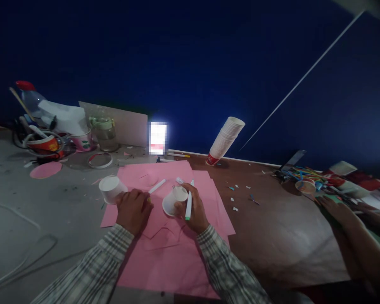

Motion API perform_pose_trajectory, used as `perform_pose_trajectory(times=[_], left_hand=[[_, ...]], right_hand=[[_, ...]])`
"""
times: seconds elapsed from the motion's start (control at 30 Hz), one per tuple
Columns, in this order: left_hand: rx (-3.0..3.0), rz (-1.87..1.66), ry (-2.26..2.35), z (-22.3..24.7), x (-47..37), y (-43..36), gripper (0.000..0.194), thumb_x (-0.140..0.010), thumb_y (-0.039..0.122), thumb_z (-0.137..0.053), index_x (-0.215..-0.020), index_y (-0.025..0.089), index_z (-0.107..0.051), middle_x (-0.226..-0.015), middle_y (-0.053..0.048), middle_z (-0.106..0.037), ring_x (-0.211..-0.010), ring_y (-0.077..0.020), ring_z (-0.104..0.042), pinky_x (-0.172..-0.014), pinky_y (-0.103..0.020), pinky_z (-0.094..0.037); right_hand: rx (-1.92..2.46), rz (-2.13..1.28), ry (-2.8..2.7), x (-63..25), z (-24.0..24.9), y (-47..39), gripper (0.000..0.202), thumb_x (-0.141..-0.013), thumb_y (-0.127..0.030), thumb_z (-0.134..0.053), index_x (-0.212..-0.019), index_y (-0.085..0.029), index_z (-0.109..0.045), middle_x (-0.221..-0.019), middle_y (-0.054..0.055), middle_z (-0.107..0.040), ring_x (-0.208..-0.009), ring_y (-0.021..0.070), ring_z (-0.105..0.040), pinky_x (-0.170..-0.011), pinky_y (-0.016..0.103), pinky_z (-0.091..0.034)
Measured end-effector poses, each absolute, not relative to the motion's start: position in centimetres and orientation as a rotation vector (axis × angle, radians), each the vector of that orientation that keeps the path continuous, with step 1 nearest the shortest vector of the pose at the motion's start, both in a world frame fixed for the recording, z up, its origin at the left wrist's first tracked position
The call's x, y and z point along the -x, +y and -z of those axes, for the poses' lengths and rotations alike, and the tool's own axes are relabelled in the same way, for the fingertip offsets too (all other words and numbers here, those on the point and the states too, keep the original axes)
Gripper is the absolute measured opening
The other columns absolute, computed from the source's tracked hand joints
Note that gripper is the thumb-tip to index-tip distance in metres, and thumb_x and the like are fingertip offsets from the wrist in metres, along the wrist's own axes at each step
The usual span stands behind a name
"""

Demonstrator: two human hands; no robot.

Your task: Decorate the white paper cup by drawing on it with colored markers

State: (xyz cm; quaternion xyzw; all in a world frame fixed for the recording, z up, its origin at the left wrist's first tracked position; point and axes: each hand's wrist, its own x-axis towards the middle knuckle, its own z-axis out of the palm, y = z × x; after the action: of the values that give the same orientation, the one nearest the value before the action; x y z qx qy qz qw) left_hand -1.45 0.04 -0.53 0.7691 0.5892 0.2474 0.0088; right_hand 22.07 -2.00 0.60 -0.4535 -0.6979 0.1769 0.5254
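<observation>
My right hand (194,209) is closed around a white paper cup (170,204), upside down or tilted over pink paper sheets (164,270). A white marker with a green end (188,207) is tucked along the fingers of that same hand. My left hand (134,211) lies on the paper with its fingers curled together; whatever is under them is hidden. Just beyond its knuckles stands another white paper cup (110,189), touching or nearly touching the fingers. Another white marker (157,186) rests on the paper between the hands.
A leaning stack of paper cups (226,139) stands at the back by the blue wall. A lit screen (157,138), a green-lidded jar (104,134), a tape roll (100,160) and a pink disc (46,169) sit further back. Another person's arm (345,215) reaches in at right, near colourful sticks (304,174).
</observation>
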Motion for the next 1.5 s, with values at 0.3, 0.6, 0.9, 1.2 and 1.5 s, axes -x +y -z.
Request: perform_pose_trajectory(times=[0.3,0.6,0.9,1.2,1.5], left_hand=[[-2.345,-1.014,1.729,-0.3,1.2,0.0,0.022,-0.092,0.028,-0.055,-0.084,0.019,-0.073,-0.100,-0.015,-0.076,-0.097,-0.0344,-0.066,-0.099,-0.061,-0.047],[-2.263,-1.399,1.064,-1.9,0.7,-1.4,0.018,-0.098,0.022,-0.053,-0.100,0.020,-0.071,-0.084,-0.004,-0.079,-0.074,-0.0182,-0.075,-0.069,-0.027,-0.060],[-2.333,-1.481,0.867,-2.1,0.1,-1.9,0.015,-0.099,0.013,-0.062,-0.108,0.018,-0.072,-0.088,-0.005,-0.076,-0.078,-0.0163,-0.074,-0.071,-0.024,-0.061],[-2.340,-1.485,0.829,-2.0,0.1,-2.0,0.016,-0.102,0.017,-0.061,-0.111,0.019,-0.073,-0.088,-0.005,-0.077,-0.076,-0.0162,-0.073,-0.070,-0.024,-0.061],[-2.322,-1.468,0.836,-2.3,-0.4,-2.7,0.019,-0.105,0.021,-0.055,-0.114,0.020,-0.072,-0.086,-0.007,-0.074,-0.074,-0.0168,-0.070,-0.066,-0.025,-0.059]], right_hand=[[1.112,-0.492,-1.673,-22.0,-0.3,-1.7,0.058,-0.092,-0.049,-0.076,-0.140,-0.021,-0.057,-0.136,0.019,-0.068,-0.126,0.0346,-0.067,-0.110,0.053,-0.055],[0.840,-0.818,-1.191,-21.8,-3.6,-4.5,0.056,-0.101,-0.071,-0.048,-0.124,-0.024,-0.070,-0.078,0.004,-0.071,-0.068,0.0225,-0.065,-0.066,0.041,-0.057],[0.741,-1.055,-1.197,-20.0,-4.9,-5.3,0.041,-0.094,-0.061,-0.070,-0.085,-0.022,-0.067,-0.060,-0.004,-0.053,-0.045,0.0104,-0.041,-0.045,0.024,-0.032],[0.840,-1.045,-1.263,-20.2,-4.3,-5.0,0.041,-0.096,-0.062,-0.066,-0.084,-0.022,-0.064,-0.056,-0.005,-0.050,-0.044,0.0109,-0.040,-0.045,0.024,-0.031],[0.879,-1.033,-1.337,-20.0,-4.2,-5.1,0.043,-0.095,-0.063,-0.066,-0.084,-0.021,-0.067,-0.059,-0.004,-0.052,-0.045,0.0108,-0.041,-0.044,0.024,-0.033]])
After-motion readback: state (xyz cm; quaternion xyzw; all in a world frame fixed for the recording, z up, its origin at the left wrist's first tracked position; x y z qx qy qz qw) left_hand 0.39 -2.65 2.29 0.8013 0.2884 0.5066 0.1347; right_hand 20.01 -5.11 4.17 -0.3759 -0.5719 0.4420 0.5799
